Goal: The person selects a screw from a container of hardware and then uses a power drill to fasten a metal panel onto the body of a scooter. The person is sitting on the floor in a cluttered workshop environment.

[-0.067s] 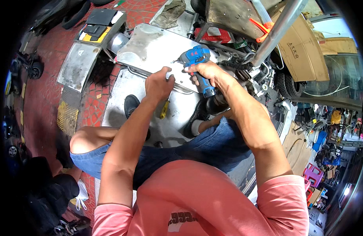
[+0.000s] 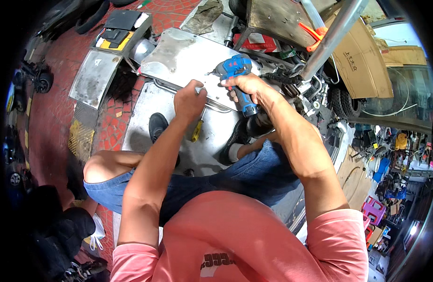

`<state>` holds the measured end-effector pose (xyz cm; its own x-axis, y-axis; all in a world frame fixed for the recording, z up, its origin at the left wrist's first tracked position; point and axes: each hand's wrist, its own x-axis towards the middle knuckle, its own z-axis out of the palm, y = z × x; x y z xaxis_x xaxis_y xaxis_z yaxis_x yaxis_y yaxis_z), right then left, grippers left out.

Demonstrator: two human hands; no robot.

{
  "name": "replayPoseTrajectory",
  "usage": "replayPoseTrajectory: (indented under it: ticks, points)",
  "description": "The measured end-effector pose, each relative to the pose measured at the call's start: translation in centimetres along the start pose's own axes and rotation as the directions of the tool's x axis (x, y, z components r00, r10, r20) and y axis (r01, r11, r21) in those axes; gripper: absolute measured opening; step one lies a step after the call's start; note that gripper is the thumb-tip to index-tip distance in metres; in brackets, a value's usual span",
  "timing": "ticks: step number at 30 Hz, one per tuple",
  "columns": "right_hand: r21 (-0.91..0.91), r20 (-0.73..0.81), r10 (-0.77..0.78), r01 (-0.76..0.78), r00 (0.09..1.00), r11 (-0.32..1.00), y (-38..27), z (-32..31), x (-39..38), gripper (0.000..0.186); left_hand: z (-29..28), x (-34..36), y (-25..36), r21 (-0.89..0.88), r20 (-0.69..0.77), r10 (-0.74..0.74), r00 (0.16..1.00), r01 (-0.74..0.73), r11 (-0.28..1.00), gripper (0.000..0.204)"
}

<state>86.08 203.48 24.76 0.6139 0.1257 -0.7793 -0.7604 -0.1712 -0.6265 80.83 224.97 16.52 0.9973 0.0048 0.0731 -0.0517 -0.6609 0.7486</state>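
So the panel (image 2: 172, 54) lies straight ahead of the person, just past the two shoes (image 2: 235, 141). Left hand (image 2: 189, 101) is at its near edge. Right hand (image 2: 247, 84), over to the right, has the power drill (image 2: 235, 67) above the panel's right half. Screwdriver (image 2: 197, 130) sits between the shoes, near the left wrist. Behind the panel there's a cloth (image 2: 204, 16), with a table (image 2: 277, 21) right of that. Further right, a pole (image 2: 330, 44) crosses in front of some cardboard (image 2: 367, 61), tyres (image 2: 343, 101) just this side of it.

One drill (image 2: 236, 66), one screwdriver (image 2: 197, 131)
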Motion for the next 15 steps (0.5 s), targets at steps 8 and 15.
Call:
replayPoseTrajectory:
  ticks: [8,15]
  points:
    - [0.177,0.104,0.027,-0.046,0.994,0.983,1.8,-0.9,1.8,0.029,-7.8,-1.2,2.4,-0.796,0.604,-0.382,0.700,0.500,-0.342,0.039]
    - [0.204,0.156,0.028,-0.060,0.987,0.977,2.3,-1.2,2.2,0.029,-14.7,-2.1,8.1,-0.907,0.412,-0.143,0.900,0.389,-0.161,0.057]
